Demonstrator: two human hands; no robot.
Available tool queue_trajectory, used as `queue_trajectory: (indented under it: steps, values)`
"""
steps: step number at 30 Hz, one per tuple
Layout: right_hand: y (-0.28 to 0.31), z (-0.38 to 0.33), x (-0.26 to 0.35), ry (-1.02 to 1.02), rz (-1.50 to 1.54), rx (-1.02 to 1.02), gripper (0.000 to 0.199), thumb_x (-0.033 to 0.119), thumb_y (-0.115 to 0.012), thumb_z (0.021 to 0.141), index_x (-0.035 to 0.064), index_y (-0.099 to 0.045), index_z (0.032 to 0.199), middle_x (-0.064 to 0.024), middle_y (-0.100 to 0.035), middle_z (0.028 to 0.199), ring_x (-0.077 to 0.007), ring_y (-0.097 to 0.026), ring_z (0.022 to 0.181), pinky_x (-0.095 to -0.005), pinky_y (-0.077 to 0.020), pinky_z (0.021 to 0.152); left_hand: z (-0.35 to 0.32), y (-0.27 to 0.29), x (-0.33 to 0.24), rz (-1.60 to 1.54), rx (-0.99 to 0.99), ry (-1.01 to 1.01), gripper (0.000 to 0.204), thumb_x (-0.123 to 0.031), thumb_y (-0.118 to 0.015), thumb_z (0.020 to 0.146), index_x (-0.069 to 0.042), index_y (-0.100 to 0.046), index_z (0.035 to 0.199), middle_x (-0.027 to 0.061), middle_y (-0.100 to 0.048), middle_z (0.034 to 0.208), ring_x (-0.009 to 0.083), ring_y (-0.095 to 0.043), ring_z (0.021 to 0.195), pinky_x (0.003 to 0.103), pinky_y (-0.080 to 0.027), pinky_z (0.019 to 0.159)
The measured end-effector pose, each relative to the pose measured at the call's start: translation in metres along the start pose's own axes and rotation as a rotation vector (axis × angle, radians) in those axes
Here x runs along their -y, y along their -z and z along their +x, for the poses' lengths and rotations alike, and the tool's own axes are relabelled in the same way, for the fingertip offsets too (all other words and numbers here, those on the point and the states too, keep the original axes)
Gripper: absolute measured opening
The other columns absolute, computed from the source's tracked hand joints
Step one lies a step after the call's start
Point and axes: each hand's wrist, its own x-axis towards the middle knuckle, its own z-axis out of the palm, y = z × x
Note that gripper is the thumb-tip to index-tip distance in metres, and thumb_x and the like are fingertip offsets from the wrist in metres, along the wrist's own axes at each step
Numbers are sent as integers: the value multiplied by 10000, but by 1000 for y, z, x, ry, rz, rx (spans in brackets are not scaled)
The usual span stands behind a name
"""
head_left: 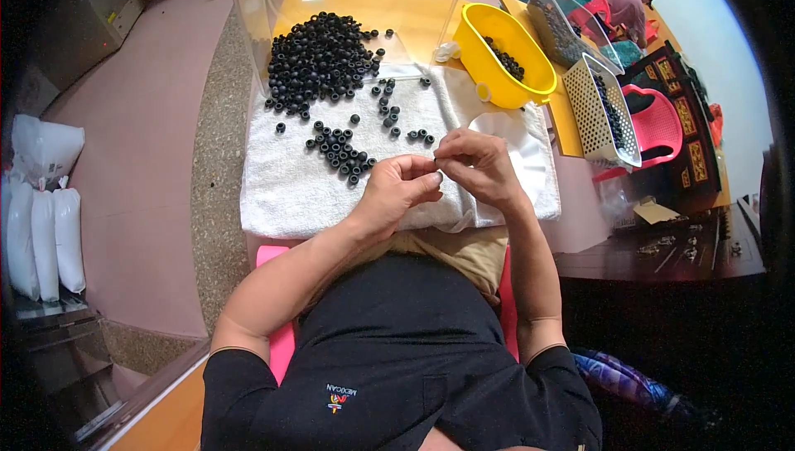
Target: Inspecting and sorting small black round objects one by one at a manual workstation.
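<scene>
Left hand [397, 190]: we find it pinched shut, thumb to forefinger, over the near edge of the white towel [290, 194]; whatever it pinches is too small for us to make out.
Right hand [480, 165]: fingertips closed and touching those of the left; we judge a small black ring is held between them, though it is hidden.
Loose rings [344, 153]: scattered on the towel just beyond the hands.
Main heap [319, 57]: piled at the far left of the towel.
Risk: we judge a ring could slip from so fine a pinch and roll off the near edge into the lap.
Risk: a forearm sweep could scatter the loose rings.
Surroundings: yellow tub [505, 53] far right, holding a few rings; white plate [517, 140] behind the right hand; white perforated basket [600, 107] further right.
Obstruction: nothing lies between the hands and the rings.
</scene>
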Motion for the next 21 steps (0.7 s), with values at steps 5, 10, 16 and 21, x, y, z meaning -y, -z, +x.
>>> queue_trajectory:
  steps: [5, 10, 16, 21]
  values:
    - [-1, 0, 13, -5, -107, 42, 83, -11, -696, 812, -33, -688, 892, -77, -645, 873, -126, -624, 795, -243, -491, 694, 0, 2, 3, 50, -21, -5, 212, -55, -660, 891, 21, -614, 1083, 65, -659, 998, 127, -642, 868, 290, -566, 801]
    - [0, -3, 5, -42, -99, 61, 83, 4, -713, 818, -28, -683, 889, -66, -643, 864, -106, -612, 783, -233, -486, 677, 1, 2, 3, 104, -24, -26, 219, -42, -652, 888, 28, -611, 1091, 70, -659, 1005, 126, -642, 867, 294, -567, 805]
    - [-2, -3, 8, -104, -172, 40, 80, 7, -721, 824, -22, -662, 872, -37, -634, 831, -66, -585, 762, -219, -479, 659, 0, 0, 2, 190, -27, -42, 201, -52, -653, 889, 26, -626, 1072, 64, -668, 967, 122, -641, 845, 275, -555, 782]
    - [-4, -3, 1, -169, -124, 50, 107, 2, -719, 827, -22, -649, 904, -20, -627, 817, -63, -586, 759, -212, -487, 678, -2, 0, 7, 241, -33, -19, 172, -63, -661, 889, 14, -643, 1042, 52, -675, 931, 114, -635, 813, 261, -544, 757]
